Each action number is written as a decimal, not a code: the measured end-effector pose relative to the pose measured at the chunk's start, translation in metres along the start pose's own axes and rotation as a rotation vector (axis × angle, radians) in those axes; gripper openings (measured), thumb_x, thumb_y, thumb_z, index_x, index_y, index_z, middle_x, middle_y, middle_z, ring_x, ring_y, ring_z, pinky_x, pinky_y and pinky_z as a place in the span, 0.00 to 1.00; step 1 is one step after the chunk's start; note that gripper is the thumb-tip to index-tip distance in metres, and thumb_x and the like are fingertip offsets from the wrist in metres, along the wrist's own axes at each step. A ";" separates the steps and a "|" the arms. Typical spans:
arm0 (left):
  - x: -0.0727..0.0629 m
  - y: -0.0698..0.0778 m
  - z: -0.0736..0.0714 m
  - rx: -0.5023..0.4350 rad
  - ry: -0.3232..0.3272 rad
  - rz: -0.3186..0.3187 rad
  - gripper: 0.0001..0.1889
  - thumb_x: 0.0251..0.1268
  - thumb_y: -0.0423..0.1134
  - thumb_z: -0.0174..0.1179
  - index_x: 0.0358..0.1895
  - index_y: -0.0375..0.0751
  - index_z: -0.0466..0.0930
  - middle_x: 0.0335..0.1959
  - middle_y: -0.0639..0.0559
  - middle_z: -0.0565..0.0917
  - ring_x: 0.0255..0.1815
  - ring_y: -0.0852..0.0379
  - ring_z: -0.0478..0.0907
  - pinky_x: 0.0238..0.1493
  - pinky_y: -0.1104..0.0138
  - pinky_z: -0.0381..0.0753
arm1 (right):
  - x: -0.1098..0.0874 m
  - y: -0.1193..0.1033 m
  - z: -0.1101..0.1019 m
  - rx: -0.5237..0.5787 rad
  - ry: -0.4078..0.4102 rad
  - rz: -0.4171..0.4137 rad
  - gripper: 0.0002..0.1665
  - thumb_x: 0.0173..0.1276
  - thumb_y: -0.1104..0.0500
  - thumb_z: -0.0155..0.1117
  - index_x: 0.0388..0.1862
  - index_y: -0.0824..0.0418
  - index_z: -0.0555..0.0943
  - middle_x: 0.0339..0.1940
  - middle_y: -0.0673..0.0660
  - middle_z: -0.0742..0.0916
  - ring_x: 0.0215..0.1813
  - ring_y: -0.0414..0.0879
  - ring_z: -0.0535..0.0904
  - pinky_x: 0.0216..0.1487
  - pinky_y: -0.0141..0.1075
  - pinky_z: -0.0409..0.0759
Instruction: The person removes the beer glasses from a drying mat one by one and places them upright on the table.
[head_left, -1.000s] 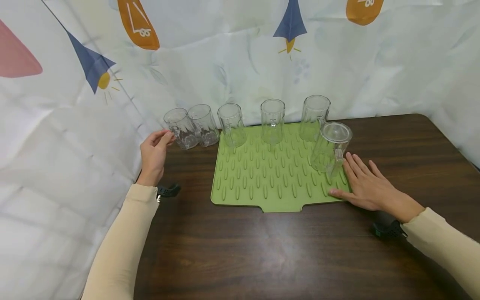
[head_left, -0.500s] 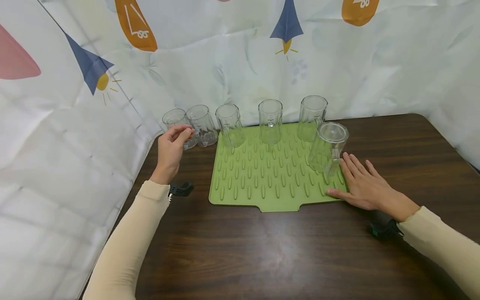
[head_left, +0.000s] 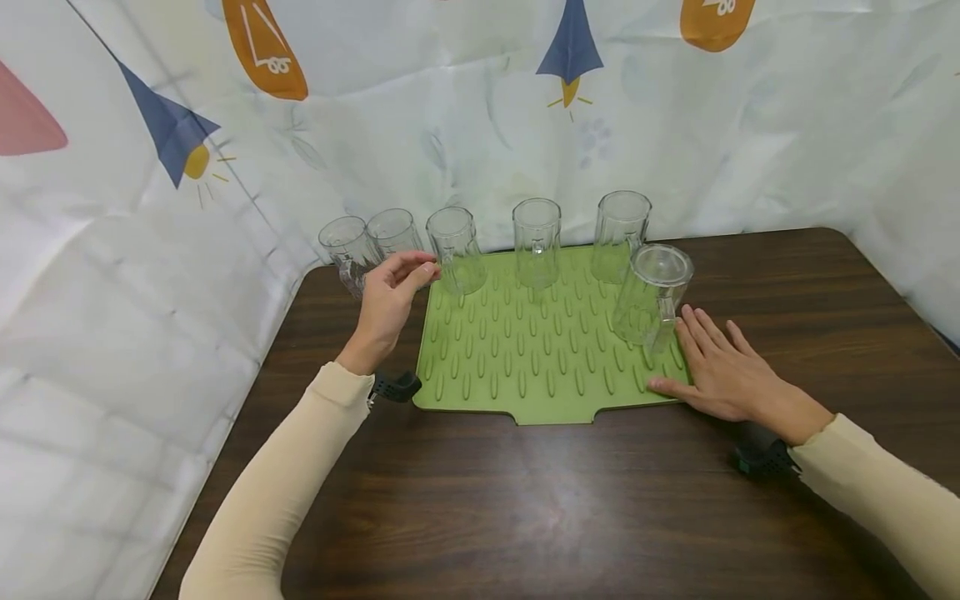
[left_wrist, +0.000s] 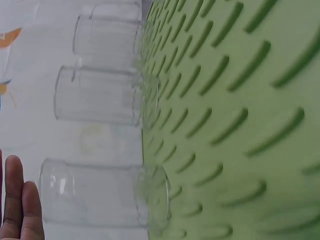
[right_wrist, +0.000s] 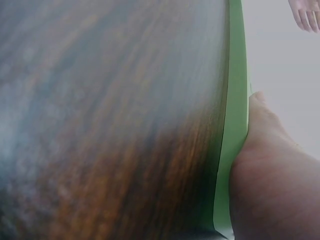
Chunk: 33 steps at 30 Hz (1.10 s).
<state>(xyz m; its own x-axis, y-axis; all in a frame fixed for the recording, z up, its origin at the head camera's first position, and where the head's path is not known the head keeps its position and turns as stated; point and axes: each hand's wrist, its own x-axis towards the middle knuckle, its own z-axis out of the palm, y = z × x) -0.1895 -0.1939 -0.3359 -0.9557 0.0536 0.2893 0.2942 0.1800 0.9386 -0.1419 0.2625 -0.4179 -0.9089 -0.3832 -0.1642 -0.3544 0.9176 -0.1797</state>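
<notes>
My left hand [head_left: 390, 302] hovers with loosely bent fingers just left of a clear glass mug [head_left: 459, 260] at the mat's back-left corner. In the left wrist view its fingers [left_wrist: 31, 210] are straight and near the rim of that mug; touching or apart I cannot tell. My right hand [head_left: 723, 371] lies flat with fingers spread on the front-right edge of the green ridged mat [head_left: 517, 396]. Beside its fingertips a glass mug [head_left: 651, 304] stands upside down. Two more upright mugs, one in the middle [head_left: 537, 250] and one to the right [head_left: 619, 237], stand along the mat's back.
Left of the mat, a glass mug [head_left: 347, 246] and another mug [head_left: 392, 232] stand close together on the dark wooden table [head_left: 480, 500], partly behind my left hand. A white patterned curtain [head_left: 420, 125] hangs behind and at the left.
My left hand has moved right from beside the leftmost mug, past the second, to the third. The right hand stays on the mat, and the mugs on it keep their places.
</notes>
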 end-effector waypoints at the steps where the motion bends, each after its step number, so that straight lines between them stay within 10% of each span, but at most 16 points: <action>1: -0.001 0.000 0.004 0.000 -0.015 0.005 0.18 0.79 0.40 0.58 0.60 0.28 0.78 0.44 0.60 0.86 0.49 0.63 0.84 0.67 0.57 0.82 | 0.000 0.000 0.000 0.002 0.000 0.000 0.67 0.72 0.22 0.49 0.85 0.69 0.40 0.87 0.72 0.42 0.87 0.69 0.40 0.81 0.72 0.39; 21: -0.003 0.004 0.076 -0.137 -0.203 -0.005 0.16 0.77 0.34 0.58 0.59 0.26 0.78 0.44 0.60 0.86 0.49 0.64 0.86 0.70 0.59 0.82 | 0.002 -0.001 0.001 -0.008 0.001 0.014 0.66 0.72 0.21 0.48 0.85 0.68 0.42 0.87 0.70 0.43 0.88 0.67 0.41 0.83 0.70 0.38; 33: -0.006 -0.004 0.117 -0.197 -0.291 -0.032 0.16 0.77 0.34 0.58 0.59 0.25 0.78 0.54 0.26 0.82 0.49 0.64 0.85 0.71 0.59 0.81 | 0.003 -0.001 0.001 -0.004 -0.006 0.018 0.66 0.72 0.21 0.48 0.85 0.68 0.42 0.87 0.70 0.44 0.88 0.67 0.40 0.83 0.71 0.38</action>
<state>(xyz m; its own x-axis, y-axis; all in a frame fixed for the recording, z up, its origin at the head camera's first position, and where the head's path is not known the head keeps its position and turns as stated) -0.1855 -0.0804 -0.3629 -0.9168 0.3333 0.2199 0.2316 -0.0050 0.9728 -0.1436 0.2600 -0.4189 -0.9138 -0.3672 -0.1735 -0.3389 0.9249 -0.1726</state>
